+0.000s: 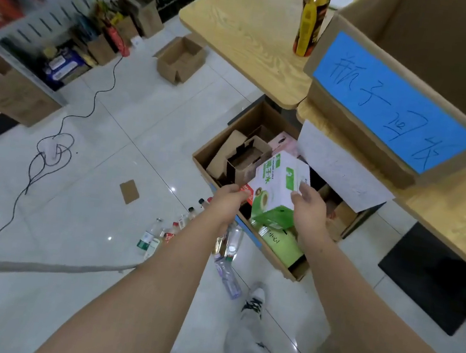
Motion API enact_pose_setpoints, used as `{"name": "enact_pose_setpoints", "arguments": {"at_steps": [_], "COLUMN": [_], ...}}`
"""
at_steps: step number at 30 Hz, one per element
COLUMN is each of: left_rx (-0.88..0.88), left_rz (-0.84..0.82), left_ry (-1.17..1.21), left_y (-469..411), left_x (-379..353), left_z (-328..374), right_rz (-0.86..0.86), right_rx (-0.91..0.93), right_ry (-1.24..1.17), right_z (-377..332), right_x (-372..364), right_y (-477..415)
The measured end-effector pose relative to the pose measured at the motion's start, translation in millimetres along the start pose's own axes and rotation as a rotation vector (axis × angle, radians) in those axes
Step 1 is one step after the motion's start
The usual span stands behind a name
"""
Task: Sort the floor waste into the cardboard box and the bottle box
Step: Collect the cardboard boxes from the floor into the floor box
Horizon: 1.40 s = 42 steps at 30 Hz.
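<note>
I hold a green and white carton (278, 188) with both hands over the cardboard box (208, 150) on the floor. My left hand (229, 198) grips its left edge, my right hand (309, 206) its right side. The floor box holds several flattened cartons and packages. The bottle box (351, 114), marked with a blue handwritten label, stands on the wooden table at the right. Several plastic bottles (160, 235) lie on the tiles beside my left forearm, and one clear bottle (228, 275) lies near my shoe.
A yellow bottle (311, 18) stands on the table (243, 31). A small open carton (180, 60) and a cardboard scrap (129, 191) lie on the tiles. A black cable (53, 151) coils at the left by store shelves (39, 20). A black mat (433, 277) lies under the table.
</note>
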<state>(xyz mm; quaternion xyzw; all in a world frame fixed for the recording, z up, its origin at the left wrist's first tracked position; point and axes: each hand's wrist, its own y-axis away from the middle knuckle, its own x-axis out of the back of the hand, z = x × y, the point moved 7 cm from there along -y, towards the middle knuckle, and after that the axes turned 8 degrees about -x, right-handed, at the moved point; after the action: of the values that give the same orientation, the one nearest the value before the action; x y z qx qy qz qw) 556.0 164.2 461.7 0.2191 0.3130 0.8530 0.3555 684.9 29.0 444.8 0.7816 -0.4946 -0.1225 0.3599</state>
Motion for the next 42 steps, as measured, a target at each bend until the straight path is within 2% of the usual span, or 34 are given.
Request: {"name": "enact_pose_setpoints", "arguments": {"at_steps": [9, 16, 21, 25, 29, 35, 42], "left_rx": [-0.074, -0.194, -0.217, -0.129, -0.067, -0.029, 0.117], "left_rz": [-0.018, -0.099, -0.059, -0.008, 0.020, 0.093, 0.266], "left_ry": [0.049, 0.133, 0.192, 0.234, 0.238, 0.334, 0.467], "left_y": [36, 113, 172, 205, 219, 212, 183], "left_x": [52, 138, 238, 302, 337, 355, 333], "left_z": [-17, -55, -133, -211, -261, -299, -340], "right_rz": [-0.001, 0.050, -0.042, -0.113, -0.165, -0.199, -0.319], "right_rx": [0.034, 0.164, 0.252, 0.155, 0.098, 0.084, -0.021], "right_ry": [-0.053, -0.035, 0.238, 0.297, 0.340, 0.472, 0.713], "right_z": [14, 28, 97, 175, 215, 225, 241], "right_x": [-25, -56, -134, -180, -205, -216, -212], "right_y": [52, 155, 234, 281, 315, 303, 229]}}
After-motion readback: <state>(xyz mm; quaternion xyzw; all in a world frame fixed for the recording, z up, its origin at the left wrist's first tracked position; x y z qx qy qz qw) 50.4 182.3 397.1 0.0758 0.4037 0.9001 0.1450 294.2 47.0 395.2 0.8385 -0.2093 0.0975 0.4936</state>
